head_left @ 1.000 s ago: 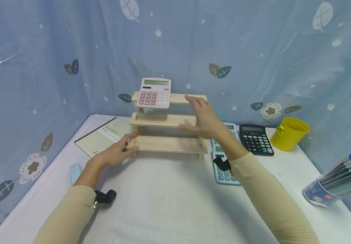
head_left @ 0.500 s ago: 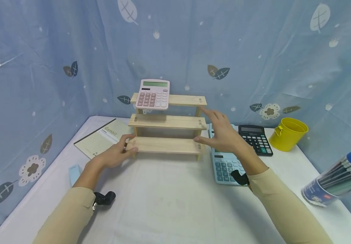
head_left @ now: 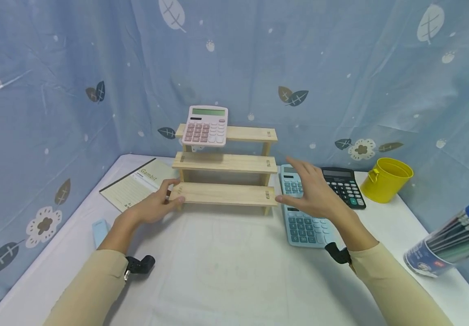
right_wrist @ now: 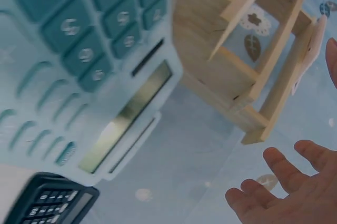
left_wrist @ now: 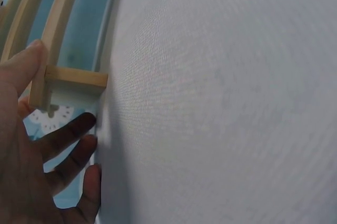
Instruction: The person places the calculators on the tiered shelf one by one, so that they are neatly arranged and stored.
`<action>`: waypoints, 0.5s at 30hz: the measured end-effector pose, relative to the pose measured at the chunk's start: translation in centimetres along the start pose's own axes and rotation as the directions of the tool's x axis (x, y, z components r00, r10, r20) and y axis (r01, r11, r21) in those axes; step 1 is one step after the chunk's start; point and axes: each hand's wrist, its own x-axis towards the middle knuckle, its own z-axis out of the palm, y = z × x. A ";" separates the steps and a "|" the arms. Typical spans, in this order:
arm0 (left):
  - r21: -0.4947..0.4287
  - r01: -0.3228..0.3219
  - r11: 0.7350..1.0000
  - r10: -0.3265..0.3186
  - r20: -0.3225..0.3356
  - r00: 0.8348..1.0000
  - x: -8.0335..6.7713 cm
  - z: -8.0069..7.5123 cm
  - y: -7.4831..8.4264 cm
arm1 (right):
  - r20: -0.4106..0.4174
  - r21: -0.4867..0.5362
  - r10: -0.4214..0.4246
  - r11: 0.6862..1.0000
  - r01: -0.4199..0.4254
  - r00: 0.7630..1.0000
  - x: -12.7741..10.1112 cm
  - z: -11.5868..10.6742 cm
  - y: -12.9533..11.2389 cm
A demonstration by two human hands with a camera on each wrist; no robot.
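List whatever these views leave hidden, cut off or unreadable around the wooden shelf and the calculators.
- Blue calculator, head view: its middle is covered by the right hand.
- Black calculator, head view: key labels too small; near corner behind the right hand.
- Pink calculator, right wrist view: only a thin edge shows.
- Wooden shelf, left wrist view: cut off by the frame; the left hand covers part.

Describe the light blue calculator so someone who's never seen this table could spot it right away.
Start at the wooden three-step shelf at the back of the white table. Just to its right, flat on the cloth, lies the light blue calculator under the open right hand. Unlike the black calculator beside it and the pink calculator on the top step, it has teal keys.
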 end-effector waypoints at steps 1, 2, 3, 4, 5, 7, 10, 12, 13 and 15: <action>-0.001 0.001 1.000 -0.001 0.001 1.000 0.0 0.0 0.0 | 0.003 0.003 0.005 1.000 -0.005 1.000 -0.2 0.0 0.2; -0.002 0.003 1.000 -0.003 0.002 1.000 0.0 0.0 0.0 | 0.006 0.006 0.013 1.000 -0.013 1.000 -0.4 0.0 0.4; -0.005 0.004 1.000 -0.004 0.004 1.000 0.0 0.0 0.1 | 0.010 0.009 0.024 1.000 -0.024 1.000 -0.6 0.1 0.5; -0.004 0.005 1.000 -0.005 0.006 1.000 0.0 0.0 0.1 | 0.015 0.013 0.034 0.999 -0.034 0.999 -0.8 0.1 0.7; -0.005 0.006 1.000 -0.006 0.009 1.000 -0.1 -0.1 0.1 | 0.018 0.018 0.041 0.999 -0.042 0.999 -1.0 0.1 0.9; -0.006 0.013 1.000 -0.012 0.014 1.000 -0.1 -0.1 0.1 | 0.025 0.022 0.058 0.998 -0.059 0.998 -1.4 0.2 1.2; -0.006 0.021 1.000 -0.021 0.022 1.000 -0.1 -0.2 0.2 | 0.037 0.019 0.090 0.996 -0.091 0.995 -1.9 0.3 1.6; -0.006 0.023 1.000 -0.023 0.027 0.999 -0.1 -0.2 0.3 | 0.044 0.016 0.107 0.994 -0.108 0.993 -2.3 0.3 1.9; -0.007 0.024 1.000 -0.024 0.028 0.999 -0.1 -0.2 0.4 | 0.048 0.016 0.113 0.993 -0.114 0.992 -2.4 0.3 2.0; -0.012 0.024 1.000 -0.024 0.031 0.999 -0.1 -0.2 0.4 | 0.051 0.014 0.115 0.993 -0.116 0.992 -2.7 0.4 2.2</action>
